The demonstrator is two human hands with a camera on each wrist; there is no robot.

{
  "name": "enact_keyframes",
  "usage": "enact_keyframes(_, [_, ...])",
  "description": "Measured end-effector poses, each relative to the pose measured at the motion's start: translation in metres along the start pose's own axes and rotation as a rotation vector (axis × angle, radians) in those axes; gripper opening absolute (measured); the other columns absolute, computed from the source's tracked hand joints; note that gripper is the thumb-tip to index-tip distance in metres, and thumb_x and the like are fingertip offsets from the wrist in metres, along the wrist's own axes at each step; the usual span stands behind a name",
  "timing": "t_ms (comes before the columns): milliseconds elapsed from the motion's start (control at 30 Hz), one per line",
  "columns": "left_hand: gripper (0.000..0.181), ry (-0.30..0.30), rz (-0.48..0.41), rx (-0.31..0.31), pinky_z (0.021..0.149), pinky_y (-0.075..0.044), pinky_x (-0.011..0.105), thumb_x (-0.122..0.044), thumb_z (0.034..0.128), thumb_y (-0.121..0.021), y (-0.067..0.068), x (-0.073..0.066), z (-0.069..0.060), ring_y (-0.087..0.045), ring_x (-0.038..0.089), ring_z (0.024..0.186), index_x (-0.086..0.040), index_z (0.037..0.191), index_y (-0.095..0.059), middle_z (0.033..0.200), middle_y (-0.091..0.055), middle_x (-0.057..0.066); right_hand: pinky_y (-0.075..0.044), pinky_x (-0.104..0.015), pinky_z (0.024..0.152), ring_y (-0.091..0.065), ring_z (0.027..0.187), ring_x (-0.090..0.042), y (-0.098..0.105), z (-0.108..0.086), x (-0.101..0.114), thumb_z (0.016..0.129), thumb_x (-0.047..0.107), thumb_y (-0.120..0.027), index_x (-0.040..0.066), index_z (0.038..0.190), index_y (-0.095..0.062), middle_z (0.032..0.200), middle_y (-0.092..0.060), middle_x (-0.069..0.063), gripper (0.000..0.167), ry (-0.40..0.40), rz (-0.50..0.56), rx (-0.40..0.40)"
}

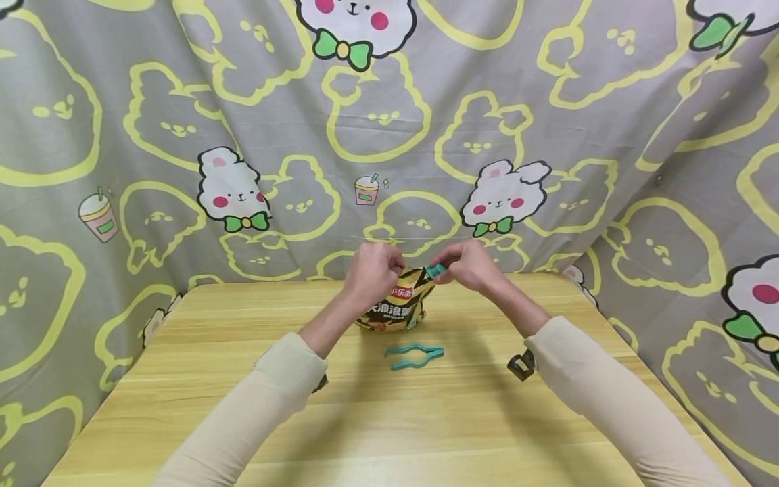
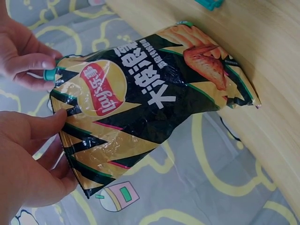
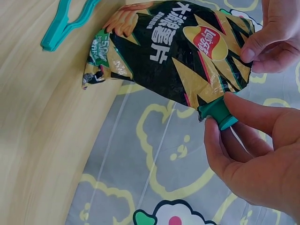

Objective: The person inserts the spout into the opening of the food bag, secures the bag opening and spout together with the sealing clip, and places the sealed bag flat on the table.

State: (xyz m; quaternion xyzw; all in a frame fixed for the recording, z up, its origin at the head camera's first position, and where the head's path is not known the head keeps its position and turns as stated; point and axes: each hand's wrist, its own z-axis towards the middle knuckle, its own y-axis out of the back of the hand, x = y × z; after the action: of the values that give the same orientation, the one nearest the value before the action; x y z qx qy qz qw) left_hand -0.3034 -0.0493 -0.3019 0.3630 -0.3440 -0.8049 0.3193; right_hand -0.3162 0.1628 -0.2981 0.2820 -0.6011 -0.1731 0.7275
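A black and gold bag of Lay's potato chips stands near the table's back edge, its top edge raised. My left hand pinches that top edge between thumb and fingers, as the left wrist view shows with the bag and hand. At the other top corner, my right hand holds a teal bag clip between thumb and fingers, against the bag's edge. How far the clip reaches across the bag is hidden. A second teal bag clip lies spread apart on the table before the bag.
The light wooden table ends just behind the bag. A grey cloth curtain with yellow bear outlines and white cartoon animals hangs behind and at both sides. A dark wrist-worn device sticks out from the right sleeve.
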Motion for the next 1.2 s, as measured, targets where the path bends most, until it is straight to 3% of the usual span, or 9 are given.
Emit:
enact_keyframes(700, [0.030, 0.002, -0.003, 0.002, 0.060, -0.048, 0.026, 0.014, 0.0817, -0.058, 0.0020, -0.0012, 0.0002, -0.063, 0.014, 0.068, -0.007, 0.080, -0.080, 0.079, -0.076, 0.005, -0.054, -0.044, 0.095, -0.072, 0.091, -0.022, 0.0012, -0.0009, -0.0010, 0.079, 0.000, -0.081, 0.001, 0.111, -0.075, 0.104, -0.077, -0.015, 0.032, -0.001, 0.013, 0.018])
enact_keyframes(1200, [0.029, 0.012, -0.006, 0.004, 0.060, -0.048, 0.025, 0.012, 0.0836, -0.059, 0.0023, -0.0013, 0.0002, -0.064, 0.015, 0.070, -0.007, 0.081, -0.080, 0.081, -0.077, 0.005, -0.056, -0.042, 0.092, -0.073, 0.087, -0.020, 0.0007, -0.0015, -0.0039, 0.080, 0.001, -0.080, 0.001, 0.112, -0.075, 0.102, -0.077, -0.014, 0.032, -0.005, 0.021, 0.014])
